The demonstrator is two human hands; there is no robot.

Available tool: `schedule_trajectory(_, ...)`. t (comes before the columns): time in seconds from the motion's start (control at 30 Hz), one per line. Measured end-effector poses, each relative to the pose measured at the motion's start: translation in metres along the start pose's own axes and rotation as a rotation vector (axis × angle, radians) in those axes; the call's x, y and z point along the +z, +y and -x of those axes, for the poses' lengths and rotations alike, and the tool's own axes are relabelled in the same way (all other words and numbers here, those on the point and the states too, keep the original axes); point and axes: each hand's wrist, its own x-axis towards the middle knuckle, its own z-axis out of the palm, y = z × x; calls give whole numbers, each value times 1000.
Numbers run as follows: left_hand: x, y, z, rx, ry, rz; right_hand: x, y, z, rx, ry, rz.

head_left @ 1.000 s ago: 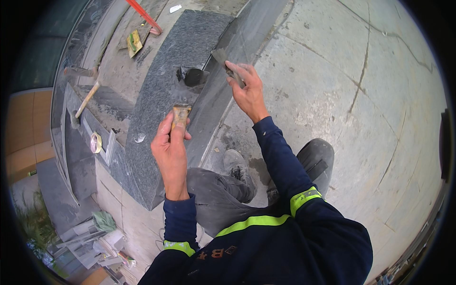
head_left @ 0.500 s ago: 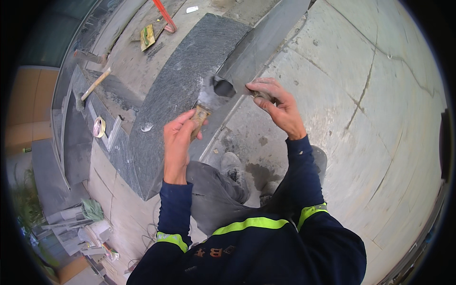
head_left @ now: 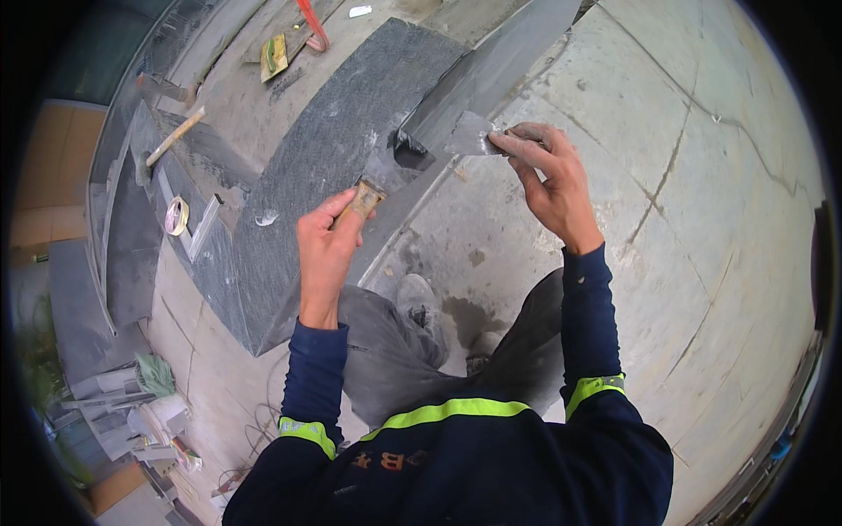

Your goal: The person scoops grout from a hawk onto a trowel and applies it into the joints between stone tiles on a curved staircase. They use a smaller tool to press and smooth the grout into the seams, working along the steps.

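My left hand (head_left: 329, 241) is closed around the wooden handle of a putty knife (head_left: 360, 200), its smeared blade pointing up and away. Beside that blade shows a dark patch (head_left: 410, 151); I cannot tell whether it is filler on the blade or a gap in the stone. My right hand (head_left: 553, 180) pinches a second scraper (head_left: 471, 134), a flat grey blade with pale smears, its grip hidden by the fingers. Both blades are over the edge of a dark grey stone slab (head_left: 324, 140), the right one apart from the left.
A hammer (head_left: 175, 138) with a wooden handle, a tape roll (head_left: 176, 216) and a metal strip (head_left: 205, 227) lie on the slabs at left. Farther off are a yellow-green board (head_left: 274, 58) and a red bar (head_left: 312, 24). Stone offcuts (head_left: 105, 408) pile at lower left.
My right hand has moved right and slightly up, away from the left blade, and its scraper blade now shows plainly. The left hand stays near the same place, its knife still held.
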Motion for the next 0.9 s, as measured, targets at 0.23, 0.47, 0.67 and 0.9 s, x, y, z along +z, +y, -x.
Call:
schedule_trajectory(0.23,13,0,4,281,106,-469,10,-29,4,-96,-83,286)
schedule_trajectory(0.47,8,7,9,297,280,-305,62,11,10,169,87,-97)
schedule_trajectory(0.67,2,6,14,226,307,10,159,22,19,305,312,-532)
schedule_trajectory(0.9,-4,12,18,162,307,6,202,16,13,372,403,-678)
